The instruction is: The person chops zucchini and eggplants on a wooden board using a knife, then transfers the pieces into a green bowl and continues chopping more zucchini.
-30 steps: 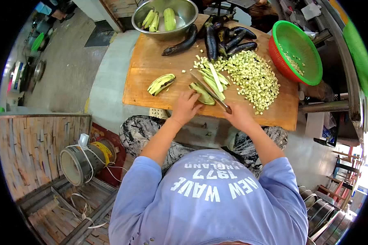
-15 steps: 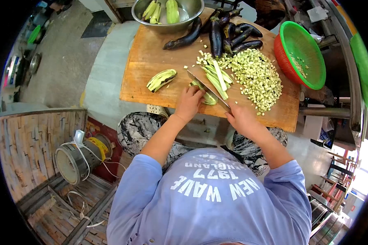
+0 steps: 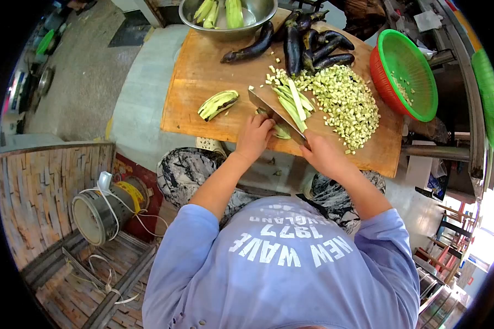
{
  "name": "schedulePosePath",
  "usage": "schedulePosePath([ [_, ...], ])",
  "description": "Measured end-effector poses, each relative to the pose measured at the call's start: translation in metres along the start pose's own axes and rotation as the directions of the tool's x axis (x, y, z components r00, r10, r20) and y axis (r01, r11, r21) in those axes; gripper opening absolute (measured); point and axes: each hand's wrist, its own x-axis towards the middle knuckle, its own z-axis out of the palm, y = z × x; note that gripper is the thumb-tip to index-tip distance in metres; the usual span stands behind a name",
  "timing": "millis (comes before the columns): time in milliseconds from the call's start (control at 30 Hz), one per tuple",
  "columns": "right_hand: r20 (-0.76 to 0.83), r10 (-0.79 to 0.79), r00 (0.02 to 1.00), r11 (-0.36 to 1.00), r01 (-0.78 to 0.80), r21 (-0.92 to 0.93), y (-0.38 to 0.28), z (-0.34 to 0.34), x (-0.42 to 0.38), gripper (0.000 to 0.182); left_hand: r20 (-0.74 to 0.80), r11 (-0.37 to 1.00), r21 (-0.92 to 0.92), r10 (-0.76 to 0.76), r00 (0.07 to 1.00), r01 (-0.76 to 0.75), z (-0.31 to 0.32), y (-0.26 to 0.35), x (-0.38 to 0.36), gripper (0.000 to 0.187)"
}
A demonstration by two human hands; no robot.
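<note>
My right hand (image 3: 325,154) grips the handle of a kitchen knife (image 3: 274,112), its broad blade slanting up and left across the board. My left hand (image 3: 254,135) presses, fingers curled, on a pale peeled eggplant piece (image 3: 281,132) near the board's front edge. The blade partly hides that piece and lies close by my left fingertips. Just beyond the knife is a bundle of cut eggplant strips (image 3: 295,103). A heap of diced eggplant (image 3: 348,104) spreads to the right. Off to the left rests a peeled eggplant (image 3: 218,105) with dark streaks of skin.
The wooden board (image 3: 195,71) bears several whole dark eggplants (image 3: 293,52) at its back. A metal bowl (image 3: 228,34) with peeled eggplants stands at the back left. On the right, a green colander with a red outside (image 3: 409,71) leans beside the heap, some dice in it.
The knife blade has turned so more of its flat side shows, covering more of the piece beneath. Both hands stay in nearly the same place, and the view has shifted slightly.
</note>
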Motion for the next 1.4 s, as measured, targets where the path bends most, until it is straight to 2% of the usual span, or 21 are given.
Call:
schedulePosePath([
  [100, -0.065, 0.012, 0.998, 0.999, -0.014, -0.032, 0.012, 0.036, 0.014, 0.018, -0.024, 1.000, -0.014, 0.016, 1.000, -0.017, -0.002, 0.001, 0.001, 0.023],
  [200, -0.145, 0.023, 0.989, 0.998, -0.014, 0.067, 0.018, 0.043, 0.012, 0.023, -0.028, 0.999, -0.034, 0.005, 1.000, -0.006, -0.003, 0.000, -0.001, 0.024],
  [300, -0.098, 0.032, 0.995, 0.994, -0.021, 0.109, 0.010, 0.024, 0.006, 0.023, -0.014, 0.998, -0.052, -0.040, 0.999, 0.039, 0.002, -0.003, -0.003, 0.026],
  [400, -0.007, 0.016, 1.000, 0.999, -0.016, -0.033, -0.015, -0.006, -0.001, 0.017, -0.050, 0.998, -0.065, -0.020, 0.999, 0.017, 0.003, -0.004, -0.005, 0.027],
  [500, 0.021, 0.016, 1.000, 1.000, -0.015, -0.014, -0.011, -0.005, 0.005, 0.019, -0.058, 0.997, -0.084, -0.008, 0.998, 0.003, 0.002, -0.004, -0.004, 0.027],
  [600, 0.024, 0.073, 0.997, 0.997, -0.074, 0.026, 0.011, 0.032, 0.017, 0.021, -0.049, 0.996, -0.087, -0.012, 0.999, 0.007, -0.001, -0.003, -0.004, 0.027],
  [667, -0.084, 0.045, 0.995, 0.994, -0.037, 0.100, 0.029, 0.051, 0.021, 0.022, -0.060, 0.997, -0.057, 0.038, 0.997, -0.042, -0.001, -0.004, 0.000, 0.027],
  [700, -0.129, 0.038, 0.991, 0.990, -0.019, 0.140, 0.023, 0.050, 0.018, 0.023, -0.059, 0.997, -0.044, 0.056, 0.997, -0.059, -0.003, -0.003, -0.002, 0.028],
  [733, -0.104, 0.131, 0.986, 0.969, -0.105, 0.223, 0.021, 0.042, 0.014, 0.023, -0.043, 0.997, -0.037, 0.063, 0.997, -0.064, -0.003, -0.001, -0.004, 0.028],
  [800, -0.097, 0.125, 0.987, 0.955, -0.093, 0.283, 0.018, 0.030, 0.012, 0.023, -0.023, 0.996, -0.019, 0.083, 0.996, -0.083, -0.001, -0.001, -0.001, 0.027],
  [833, -0.092, 0.122, 0.988, 0.946, -0.088, 0.312, 0.017, 0.026, 0.011, 0.023, -0.036, 0.999, -0.029, 0.043, 0.998, -0.044, 0.000, -0.001, -0.004, 0.027],
  [900, -0.102, 0.071, 0.992, 0.982, -0.052, 0.181, 0.009, 0.017, 0.007, 0.021, -0.058, 0.998, -0.052, -0.030, 0.998, 0.027, 0.001, -0.003, -0.007, 0.027],
  [967, -0.067, 0.036, 0.997, 0.999, -0.035, 0.015, -0.002, 0.008, 0.001, 0.020, 0.007, 1.000, -0.016, -0.016, 1.000, 0.016, 0.003, -0.007, -0.011, 0.027],
  [1000, -0.052, 0.027, 0.998, 1.000, -0.026, 0.013, -0.004, 0.006, -0.001, 0.019, 0.040, 1.000, 0.002, -0.014, 0.999, 0.014, 0.001, -0.006, -0.011, 0.027],
  [1100, -0.006, 0.005, 1.000, 1.000, -0.005, 0.001, -0.006, 0.007, -0.003, 0.019, -0.031, 0.999, 0.020, 0.038, 0.999, -0.037, 0.001, -0.005, -0.012, 0.027],
  [1167, 0.012, 0.001, 1.000, 1.000, -0.001, -0.025, -0.001, 0.013, -0.002, 0.019, -0.024, 1.000, 0.006, 0.031, 0.999, -0.030, 0.001, -0.006, -0.012, 0.026],
  [1267, -0.051, 0.043, 0.998, 0.998, -0.045, -0.038, 0.012, 0.046, 0.005, 0.021, -0.016, 0.998, -0.005, 0.057, 0.998, -0.057, 0.004, -0.009, -0.012, 0.025],
  [1367, -0.162, 0.073, 0.984, 0.965, -0.028, 0.261, 0.029, 0.059, 0.003, 0.023, 0.011, 0.997, -0.012, 0.071, 0.997, -0.071, -0.001, -0.010, -0.009, 0.025],
  [1400, -0.116, 0.158, 0.981, 0.935, -0.111, 0.337, 0.029, 0.055, 0.000, 0.024, 0.026, 0.997, -0.017, 0.071, 0.997, -0.071, -0.006, -0.009, -0.005, 0.026],
])
